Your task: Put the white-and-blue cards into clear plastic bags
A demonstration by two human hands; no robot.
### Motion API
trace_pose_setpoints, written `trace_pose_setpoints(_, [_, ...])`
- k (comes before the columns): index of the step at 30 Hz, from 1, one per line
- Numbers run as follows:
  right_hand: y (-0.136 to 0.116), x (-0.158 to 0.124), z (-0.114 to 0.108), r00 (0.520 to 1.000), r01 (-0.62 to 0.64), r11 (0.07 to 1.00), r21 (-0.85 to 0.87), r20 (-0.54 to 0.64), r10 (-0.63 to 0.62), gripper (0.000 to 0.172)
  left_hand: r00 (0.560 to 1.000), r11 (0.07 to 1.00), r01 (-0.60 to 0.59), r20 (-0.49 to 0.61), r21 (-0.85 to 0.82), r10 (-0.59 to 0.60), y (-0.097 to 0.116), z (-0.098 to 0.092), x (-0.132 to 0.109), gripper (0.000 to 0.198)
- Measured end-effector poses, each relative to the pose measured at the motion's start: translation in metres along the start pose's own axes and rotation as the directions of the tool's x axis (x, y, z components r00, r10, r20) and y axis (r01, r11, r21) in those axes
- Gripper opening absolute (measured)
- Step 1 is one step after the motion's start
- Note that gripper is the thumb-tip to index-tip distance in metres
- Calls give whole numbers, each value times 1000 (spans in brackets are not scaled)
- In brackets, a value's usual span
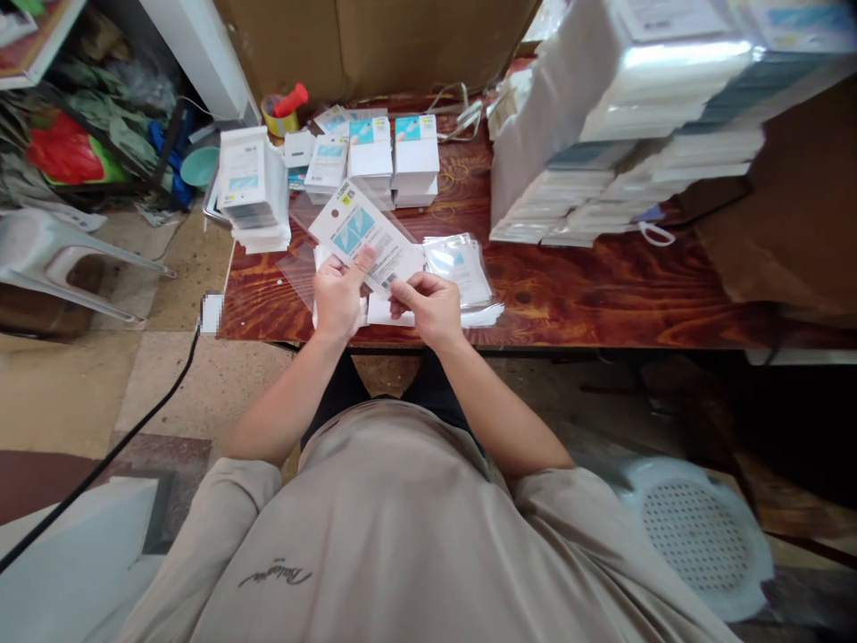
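My left hand [339,290] pinches a printed white card with a blue square [361,234], thumb on top, and the card sits partly inside a clear plastic sleeve [309,252]. My right hand [429,304] is closed on the card's lower right corner. Both hands hover over the near edge of a wooden table [603,286]. Beneath them lies a small pile of white cards [388,313]. Just right of the hands sits a stack of clear sleeves [461,266].
Stacks of white packaged cards [392,156] stand at the table's back, another stack [251,183] at the left edge. A tall heap of packages [636,116] fills the right. A tape roll [276,112], a cardboard box [375,45], a grey chair [60,259] and a white stool [696,527] surround me.
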State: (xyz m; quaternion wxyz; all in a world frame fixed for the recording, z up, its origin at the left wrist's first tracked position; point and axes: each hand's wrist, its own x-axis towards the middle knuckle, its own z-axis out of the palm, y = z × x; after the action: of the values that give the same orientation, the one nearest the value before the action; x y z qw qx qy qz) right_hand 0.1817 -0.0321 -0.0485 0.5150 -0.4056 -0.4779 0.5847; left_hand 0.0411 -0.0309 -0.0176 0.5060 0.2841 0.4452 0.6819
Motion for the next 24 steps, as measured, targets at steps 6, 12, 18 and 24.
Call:
trace_pose_setpoints(6, [3,31,17,924,233,914,-332,-218,-315,64,995,967,42,82,252,-64,4,9,-4,43])
trace_pose_setpoints(12, [6,68,-48,912,190,854,-484,-236,-337,35,990,419,-90,33,904,140,11,-32,31,36])
trace_pose_setpoints(18, [21,28,-105,778,-342,458,-820,-521,-351,43,990,-33,139,-138,990,28,7,-81,46,60])
trace_pose_setpoints(24, [4,10,-62,914,206,259,-944,92,-395,35,987,9,153,-153,988,56,14,-87,55,35])
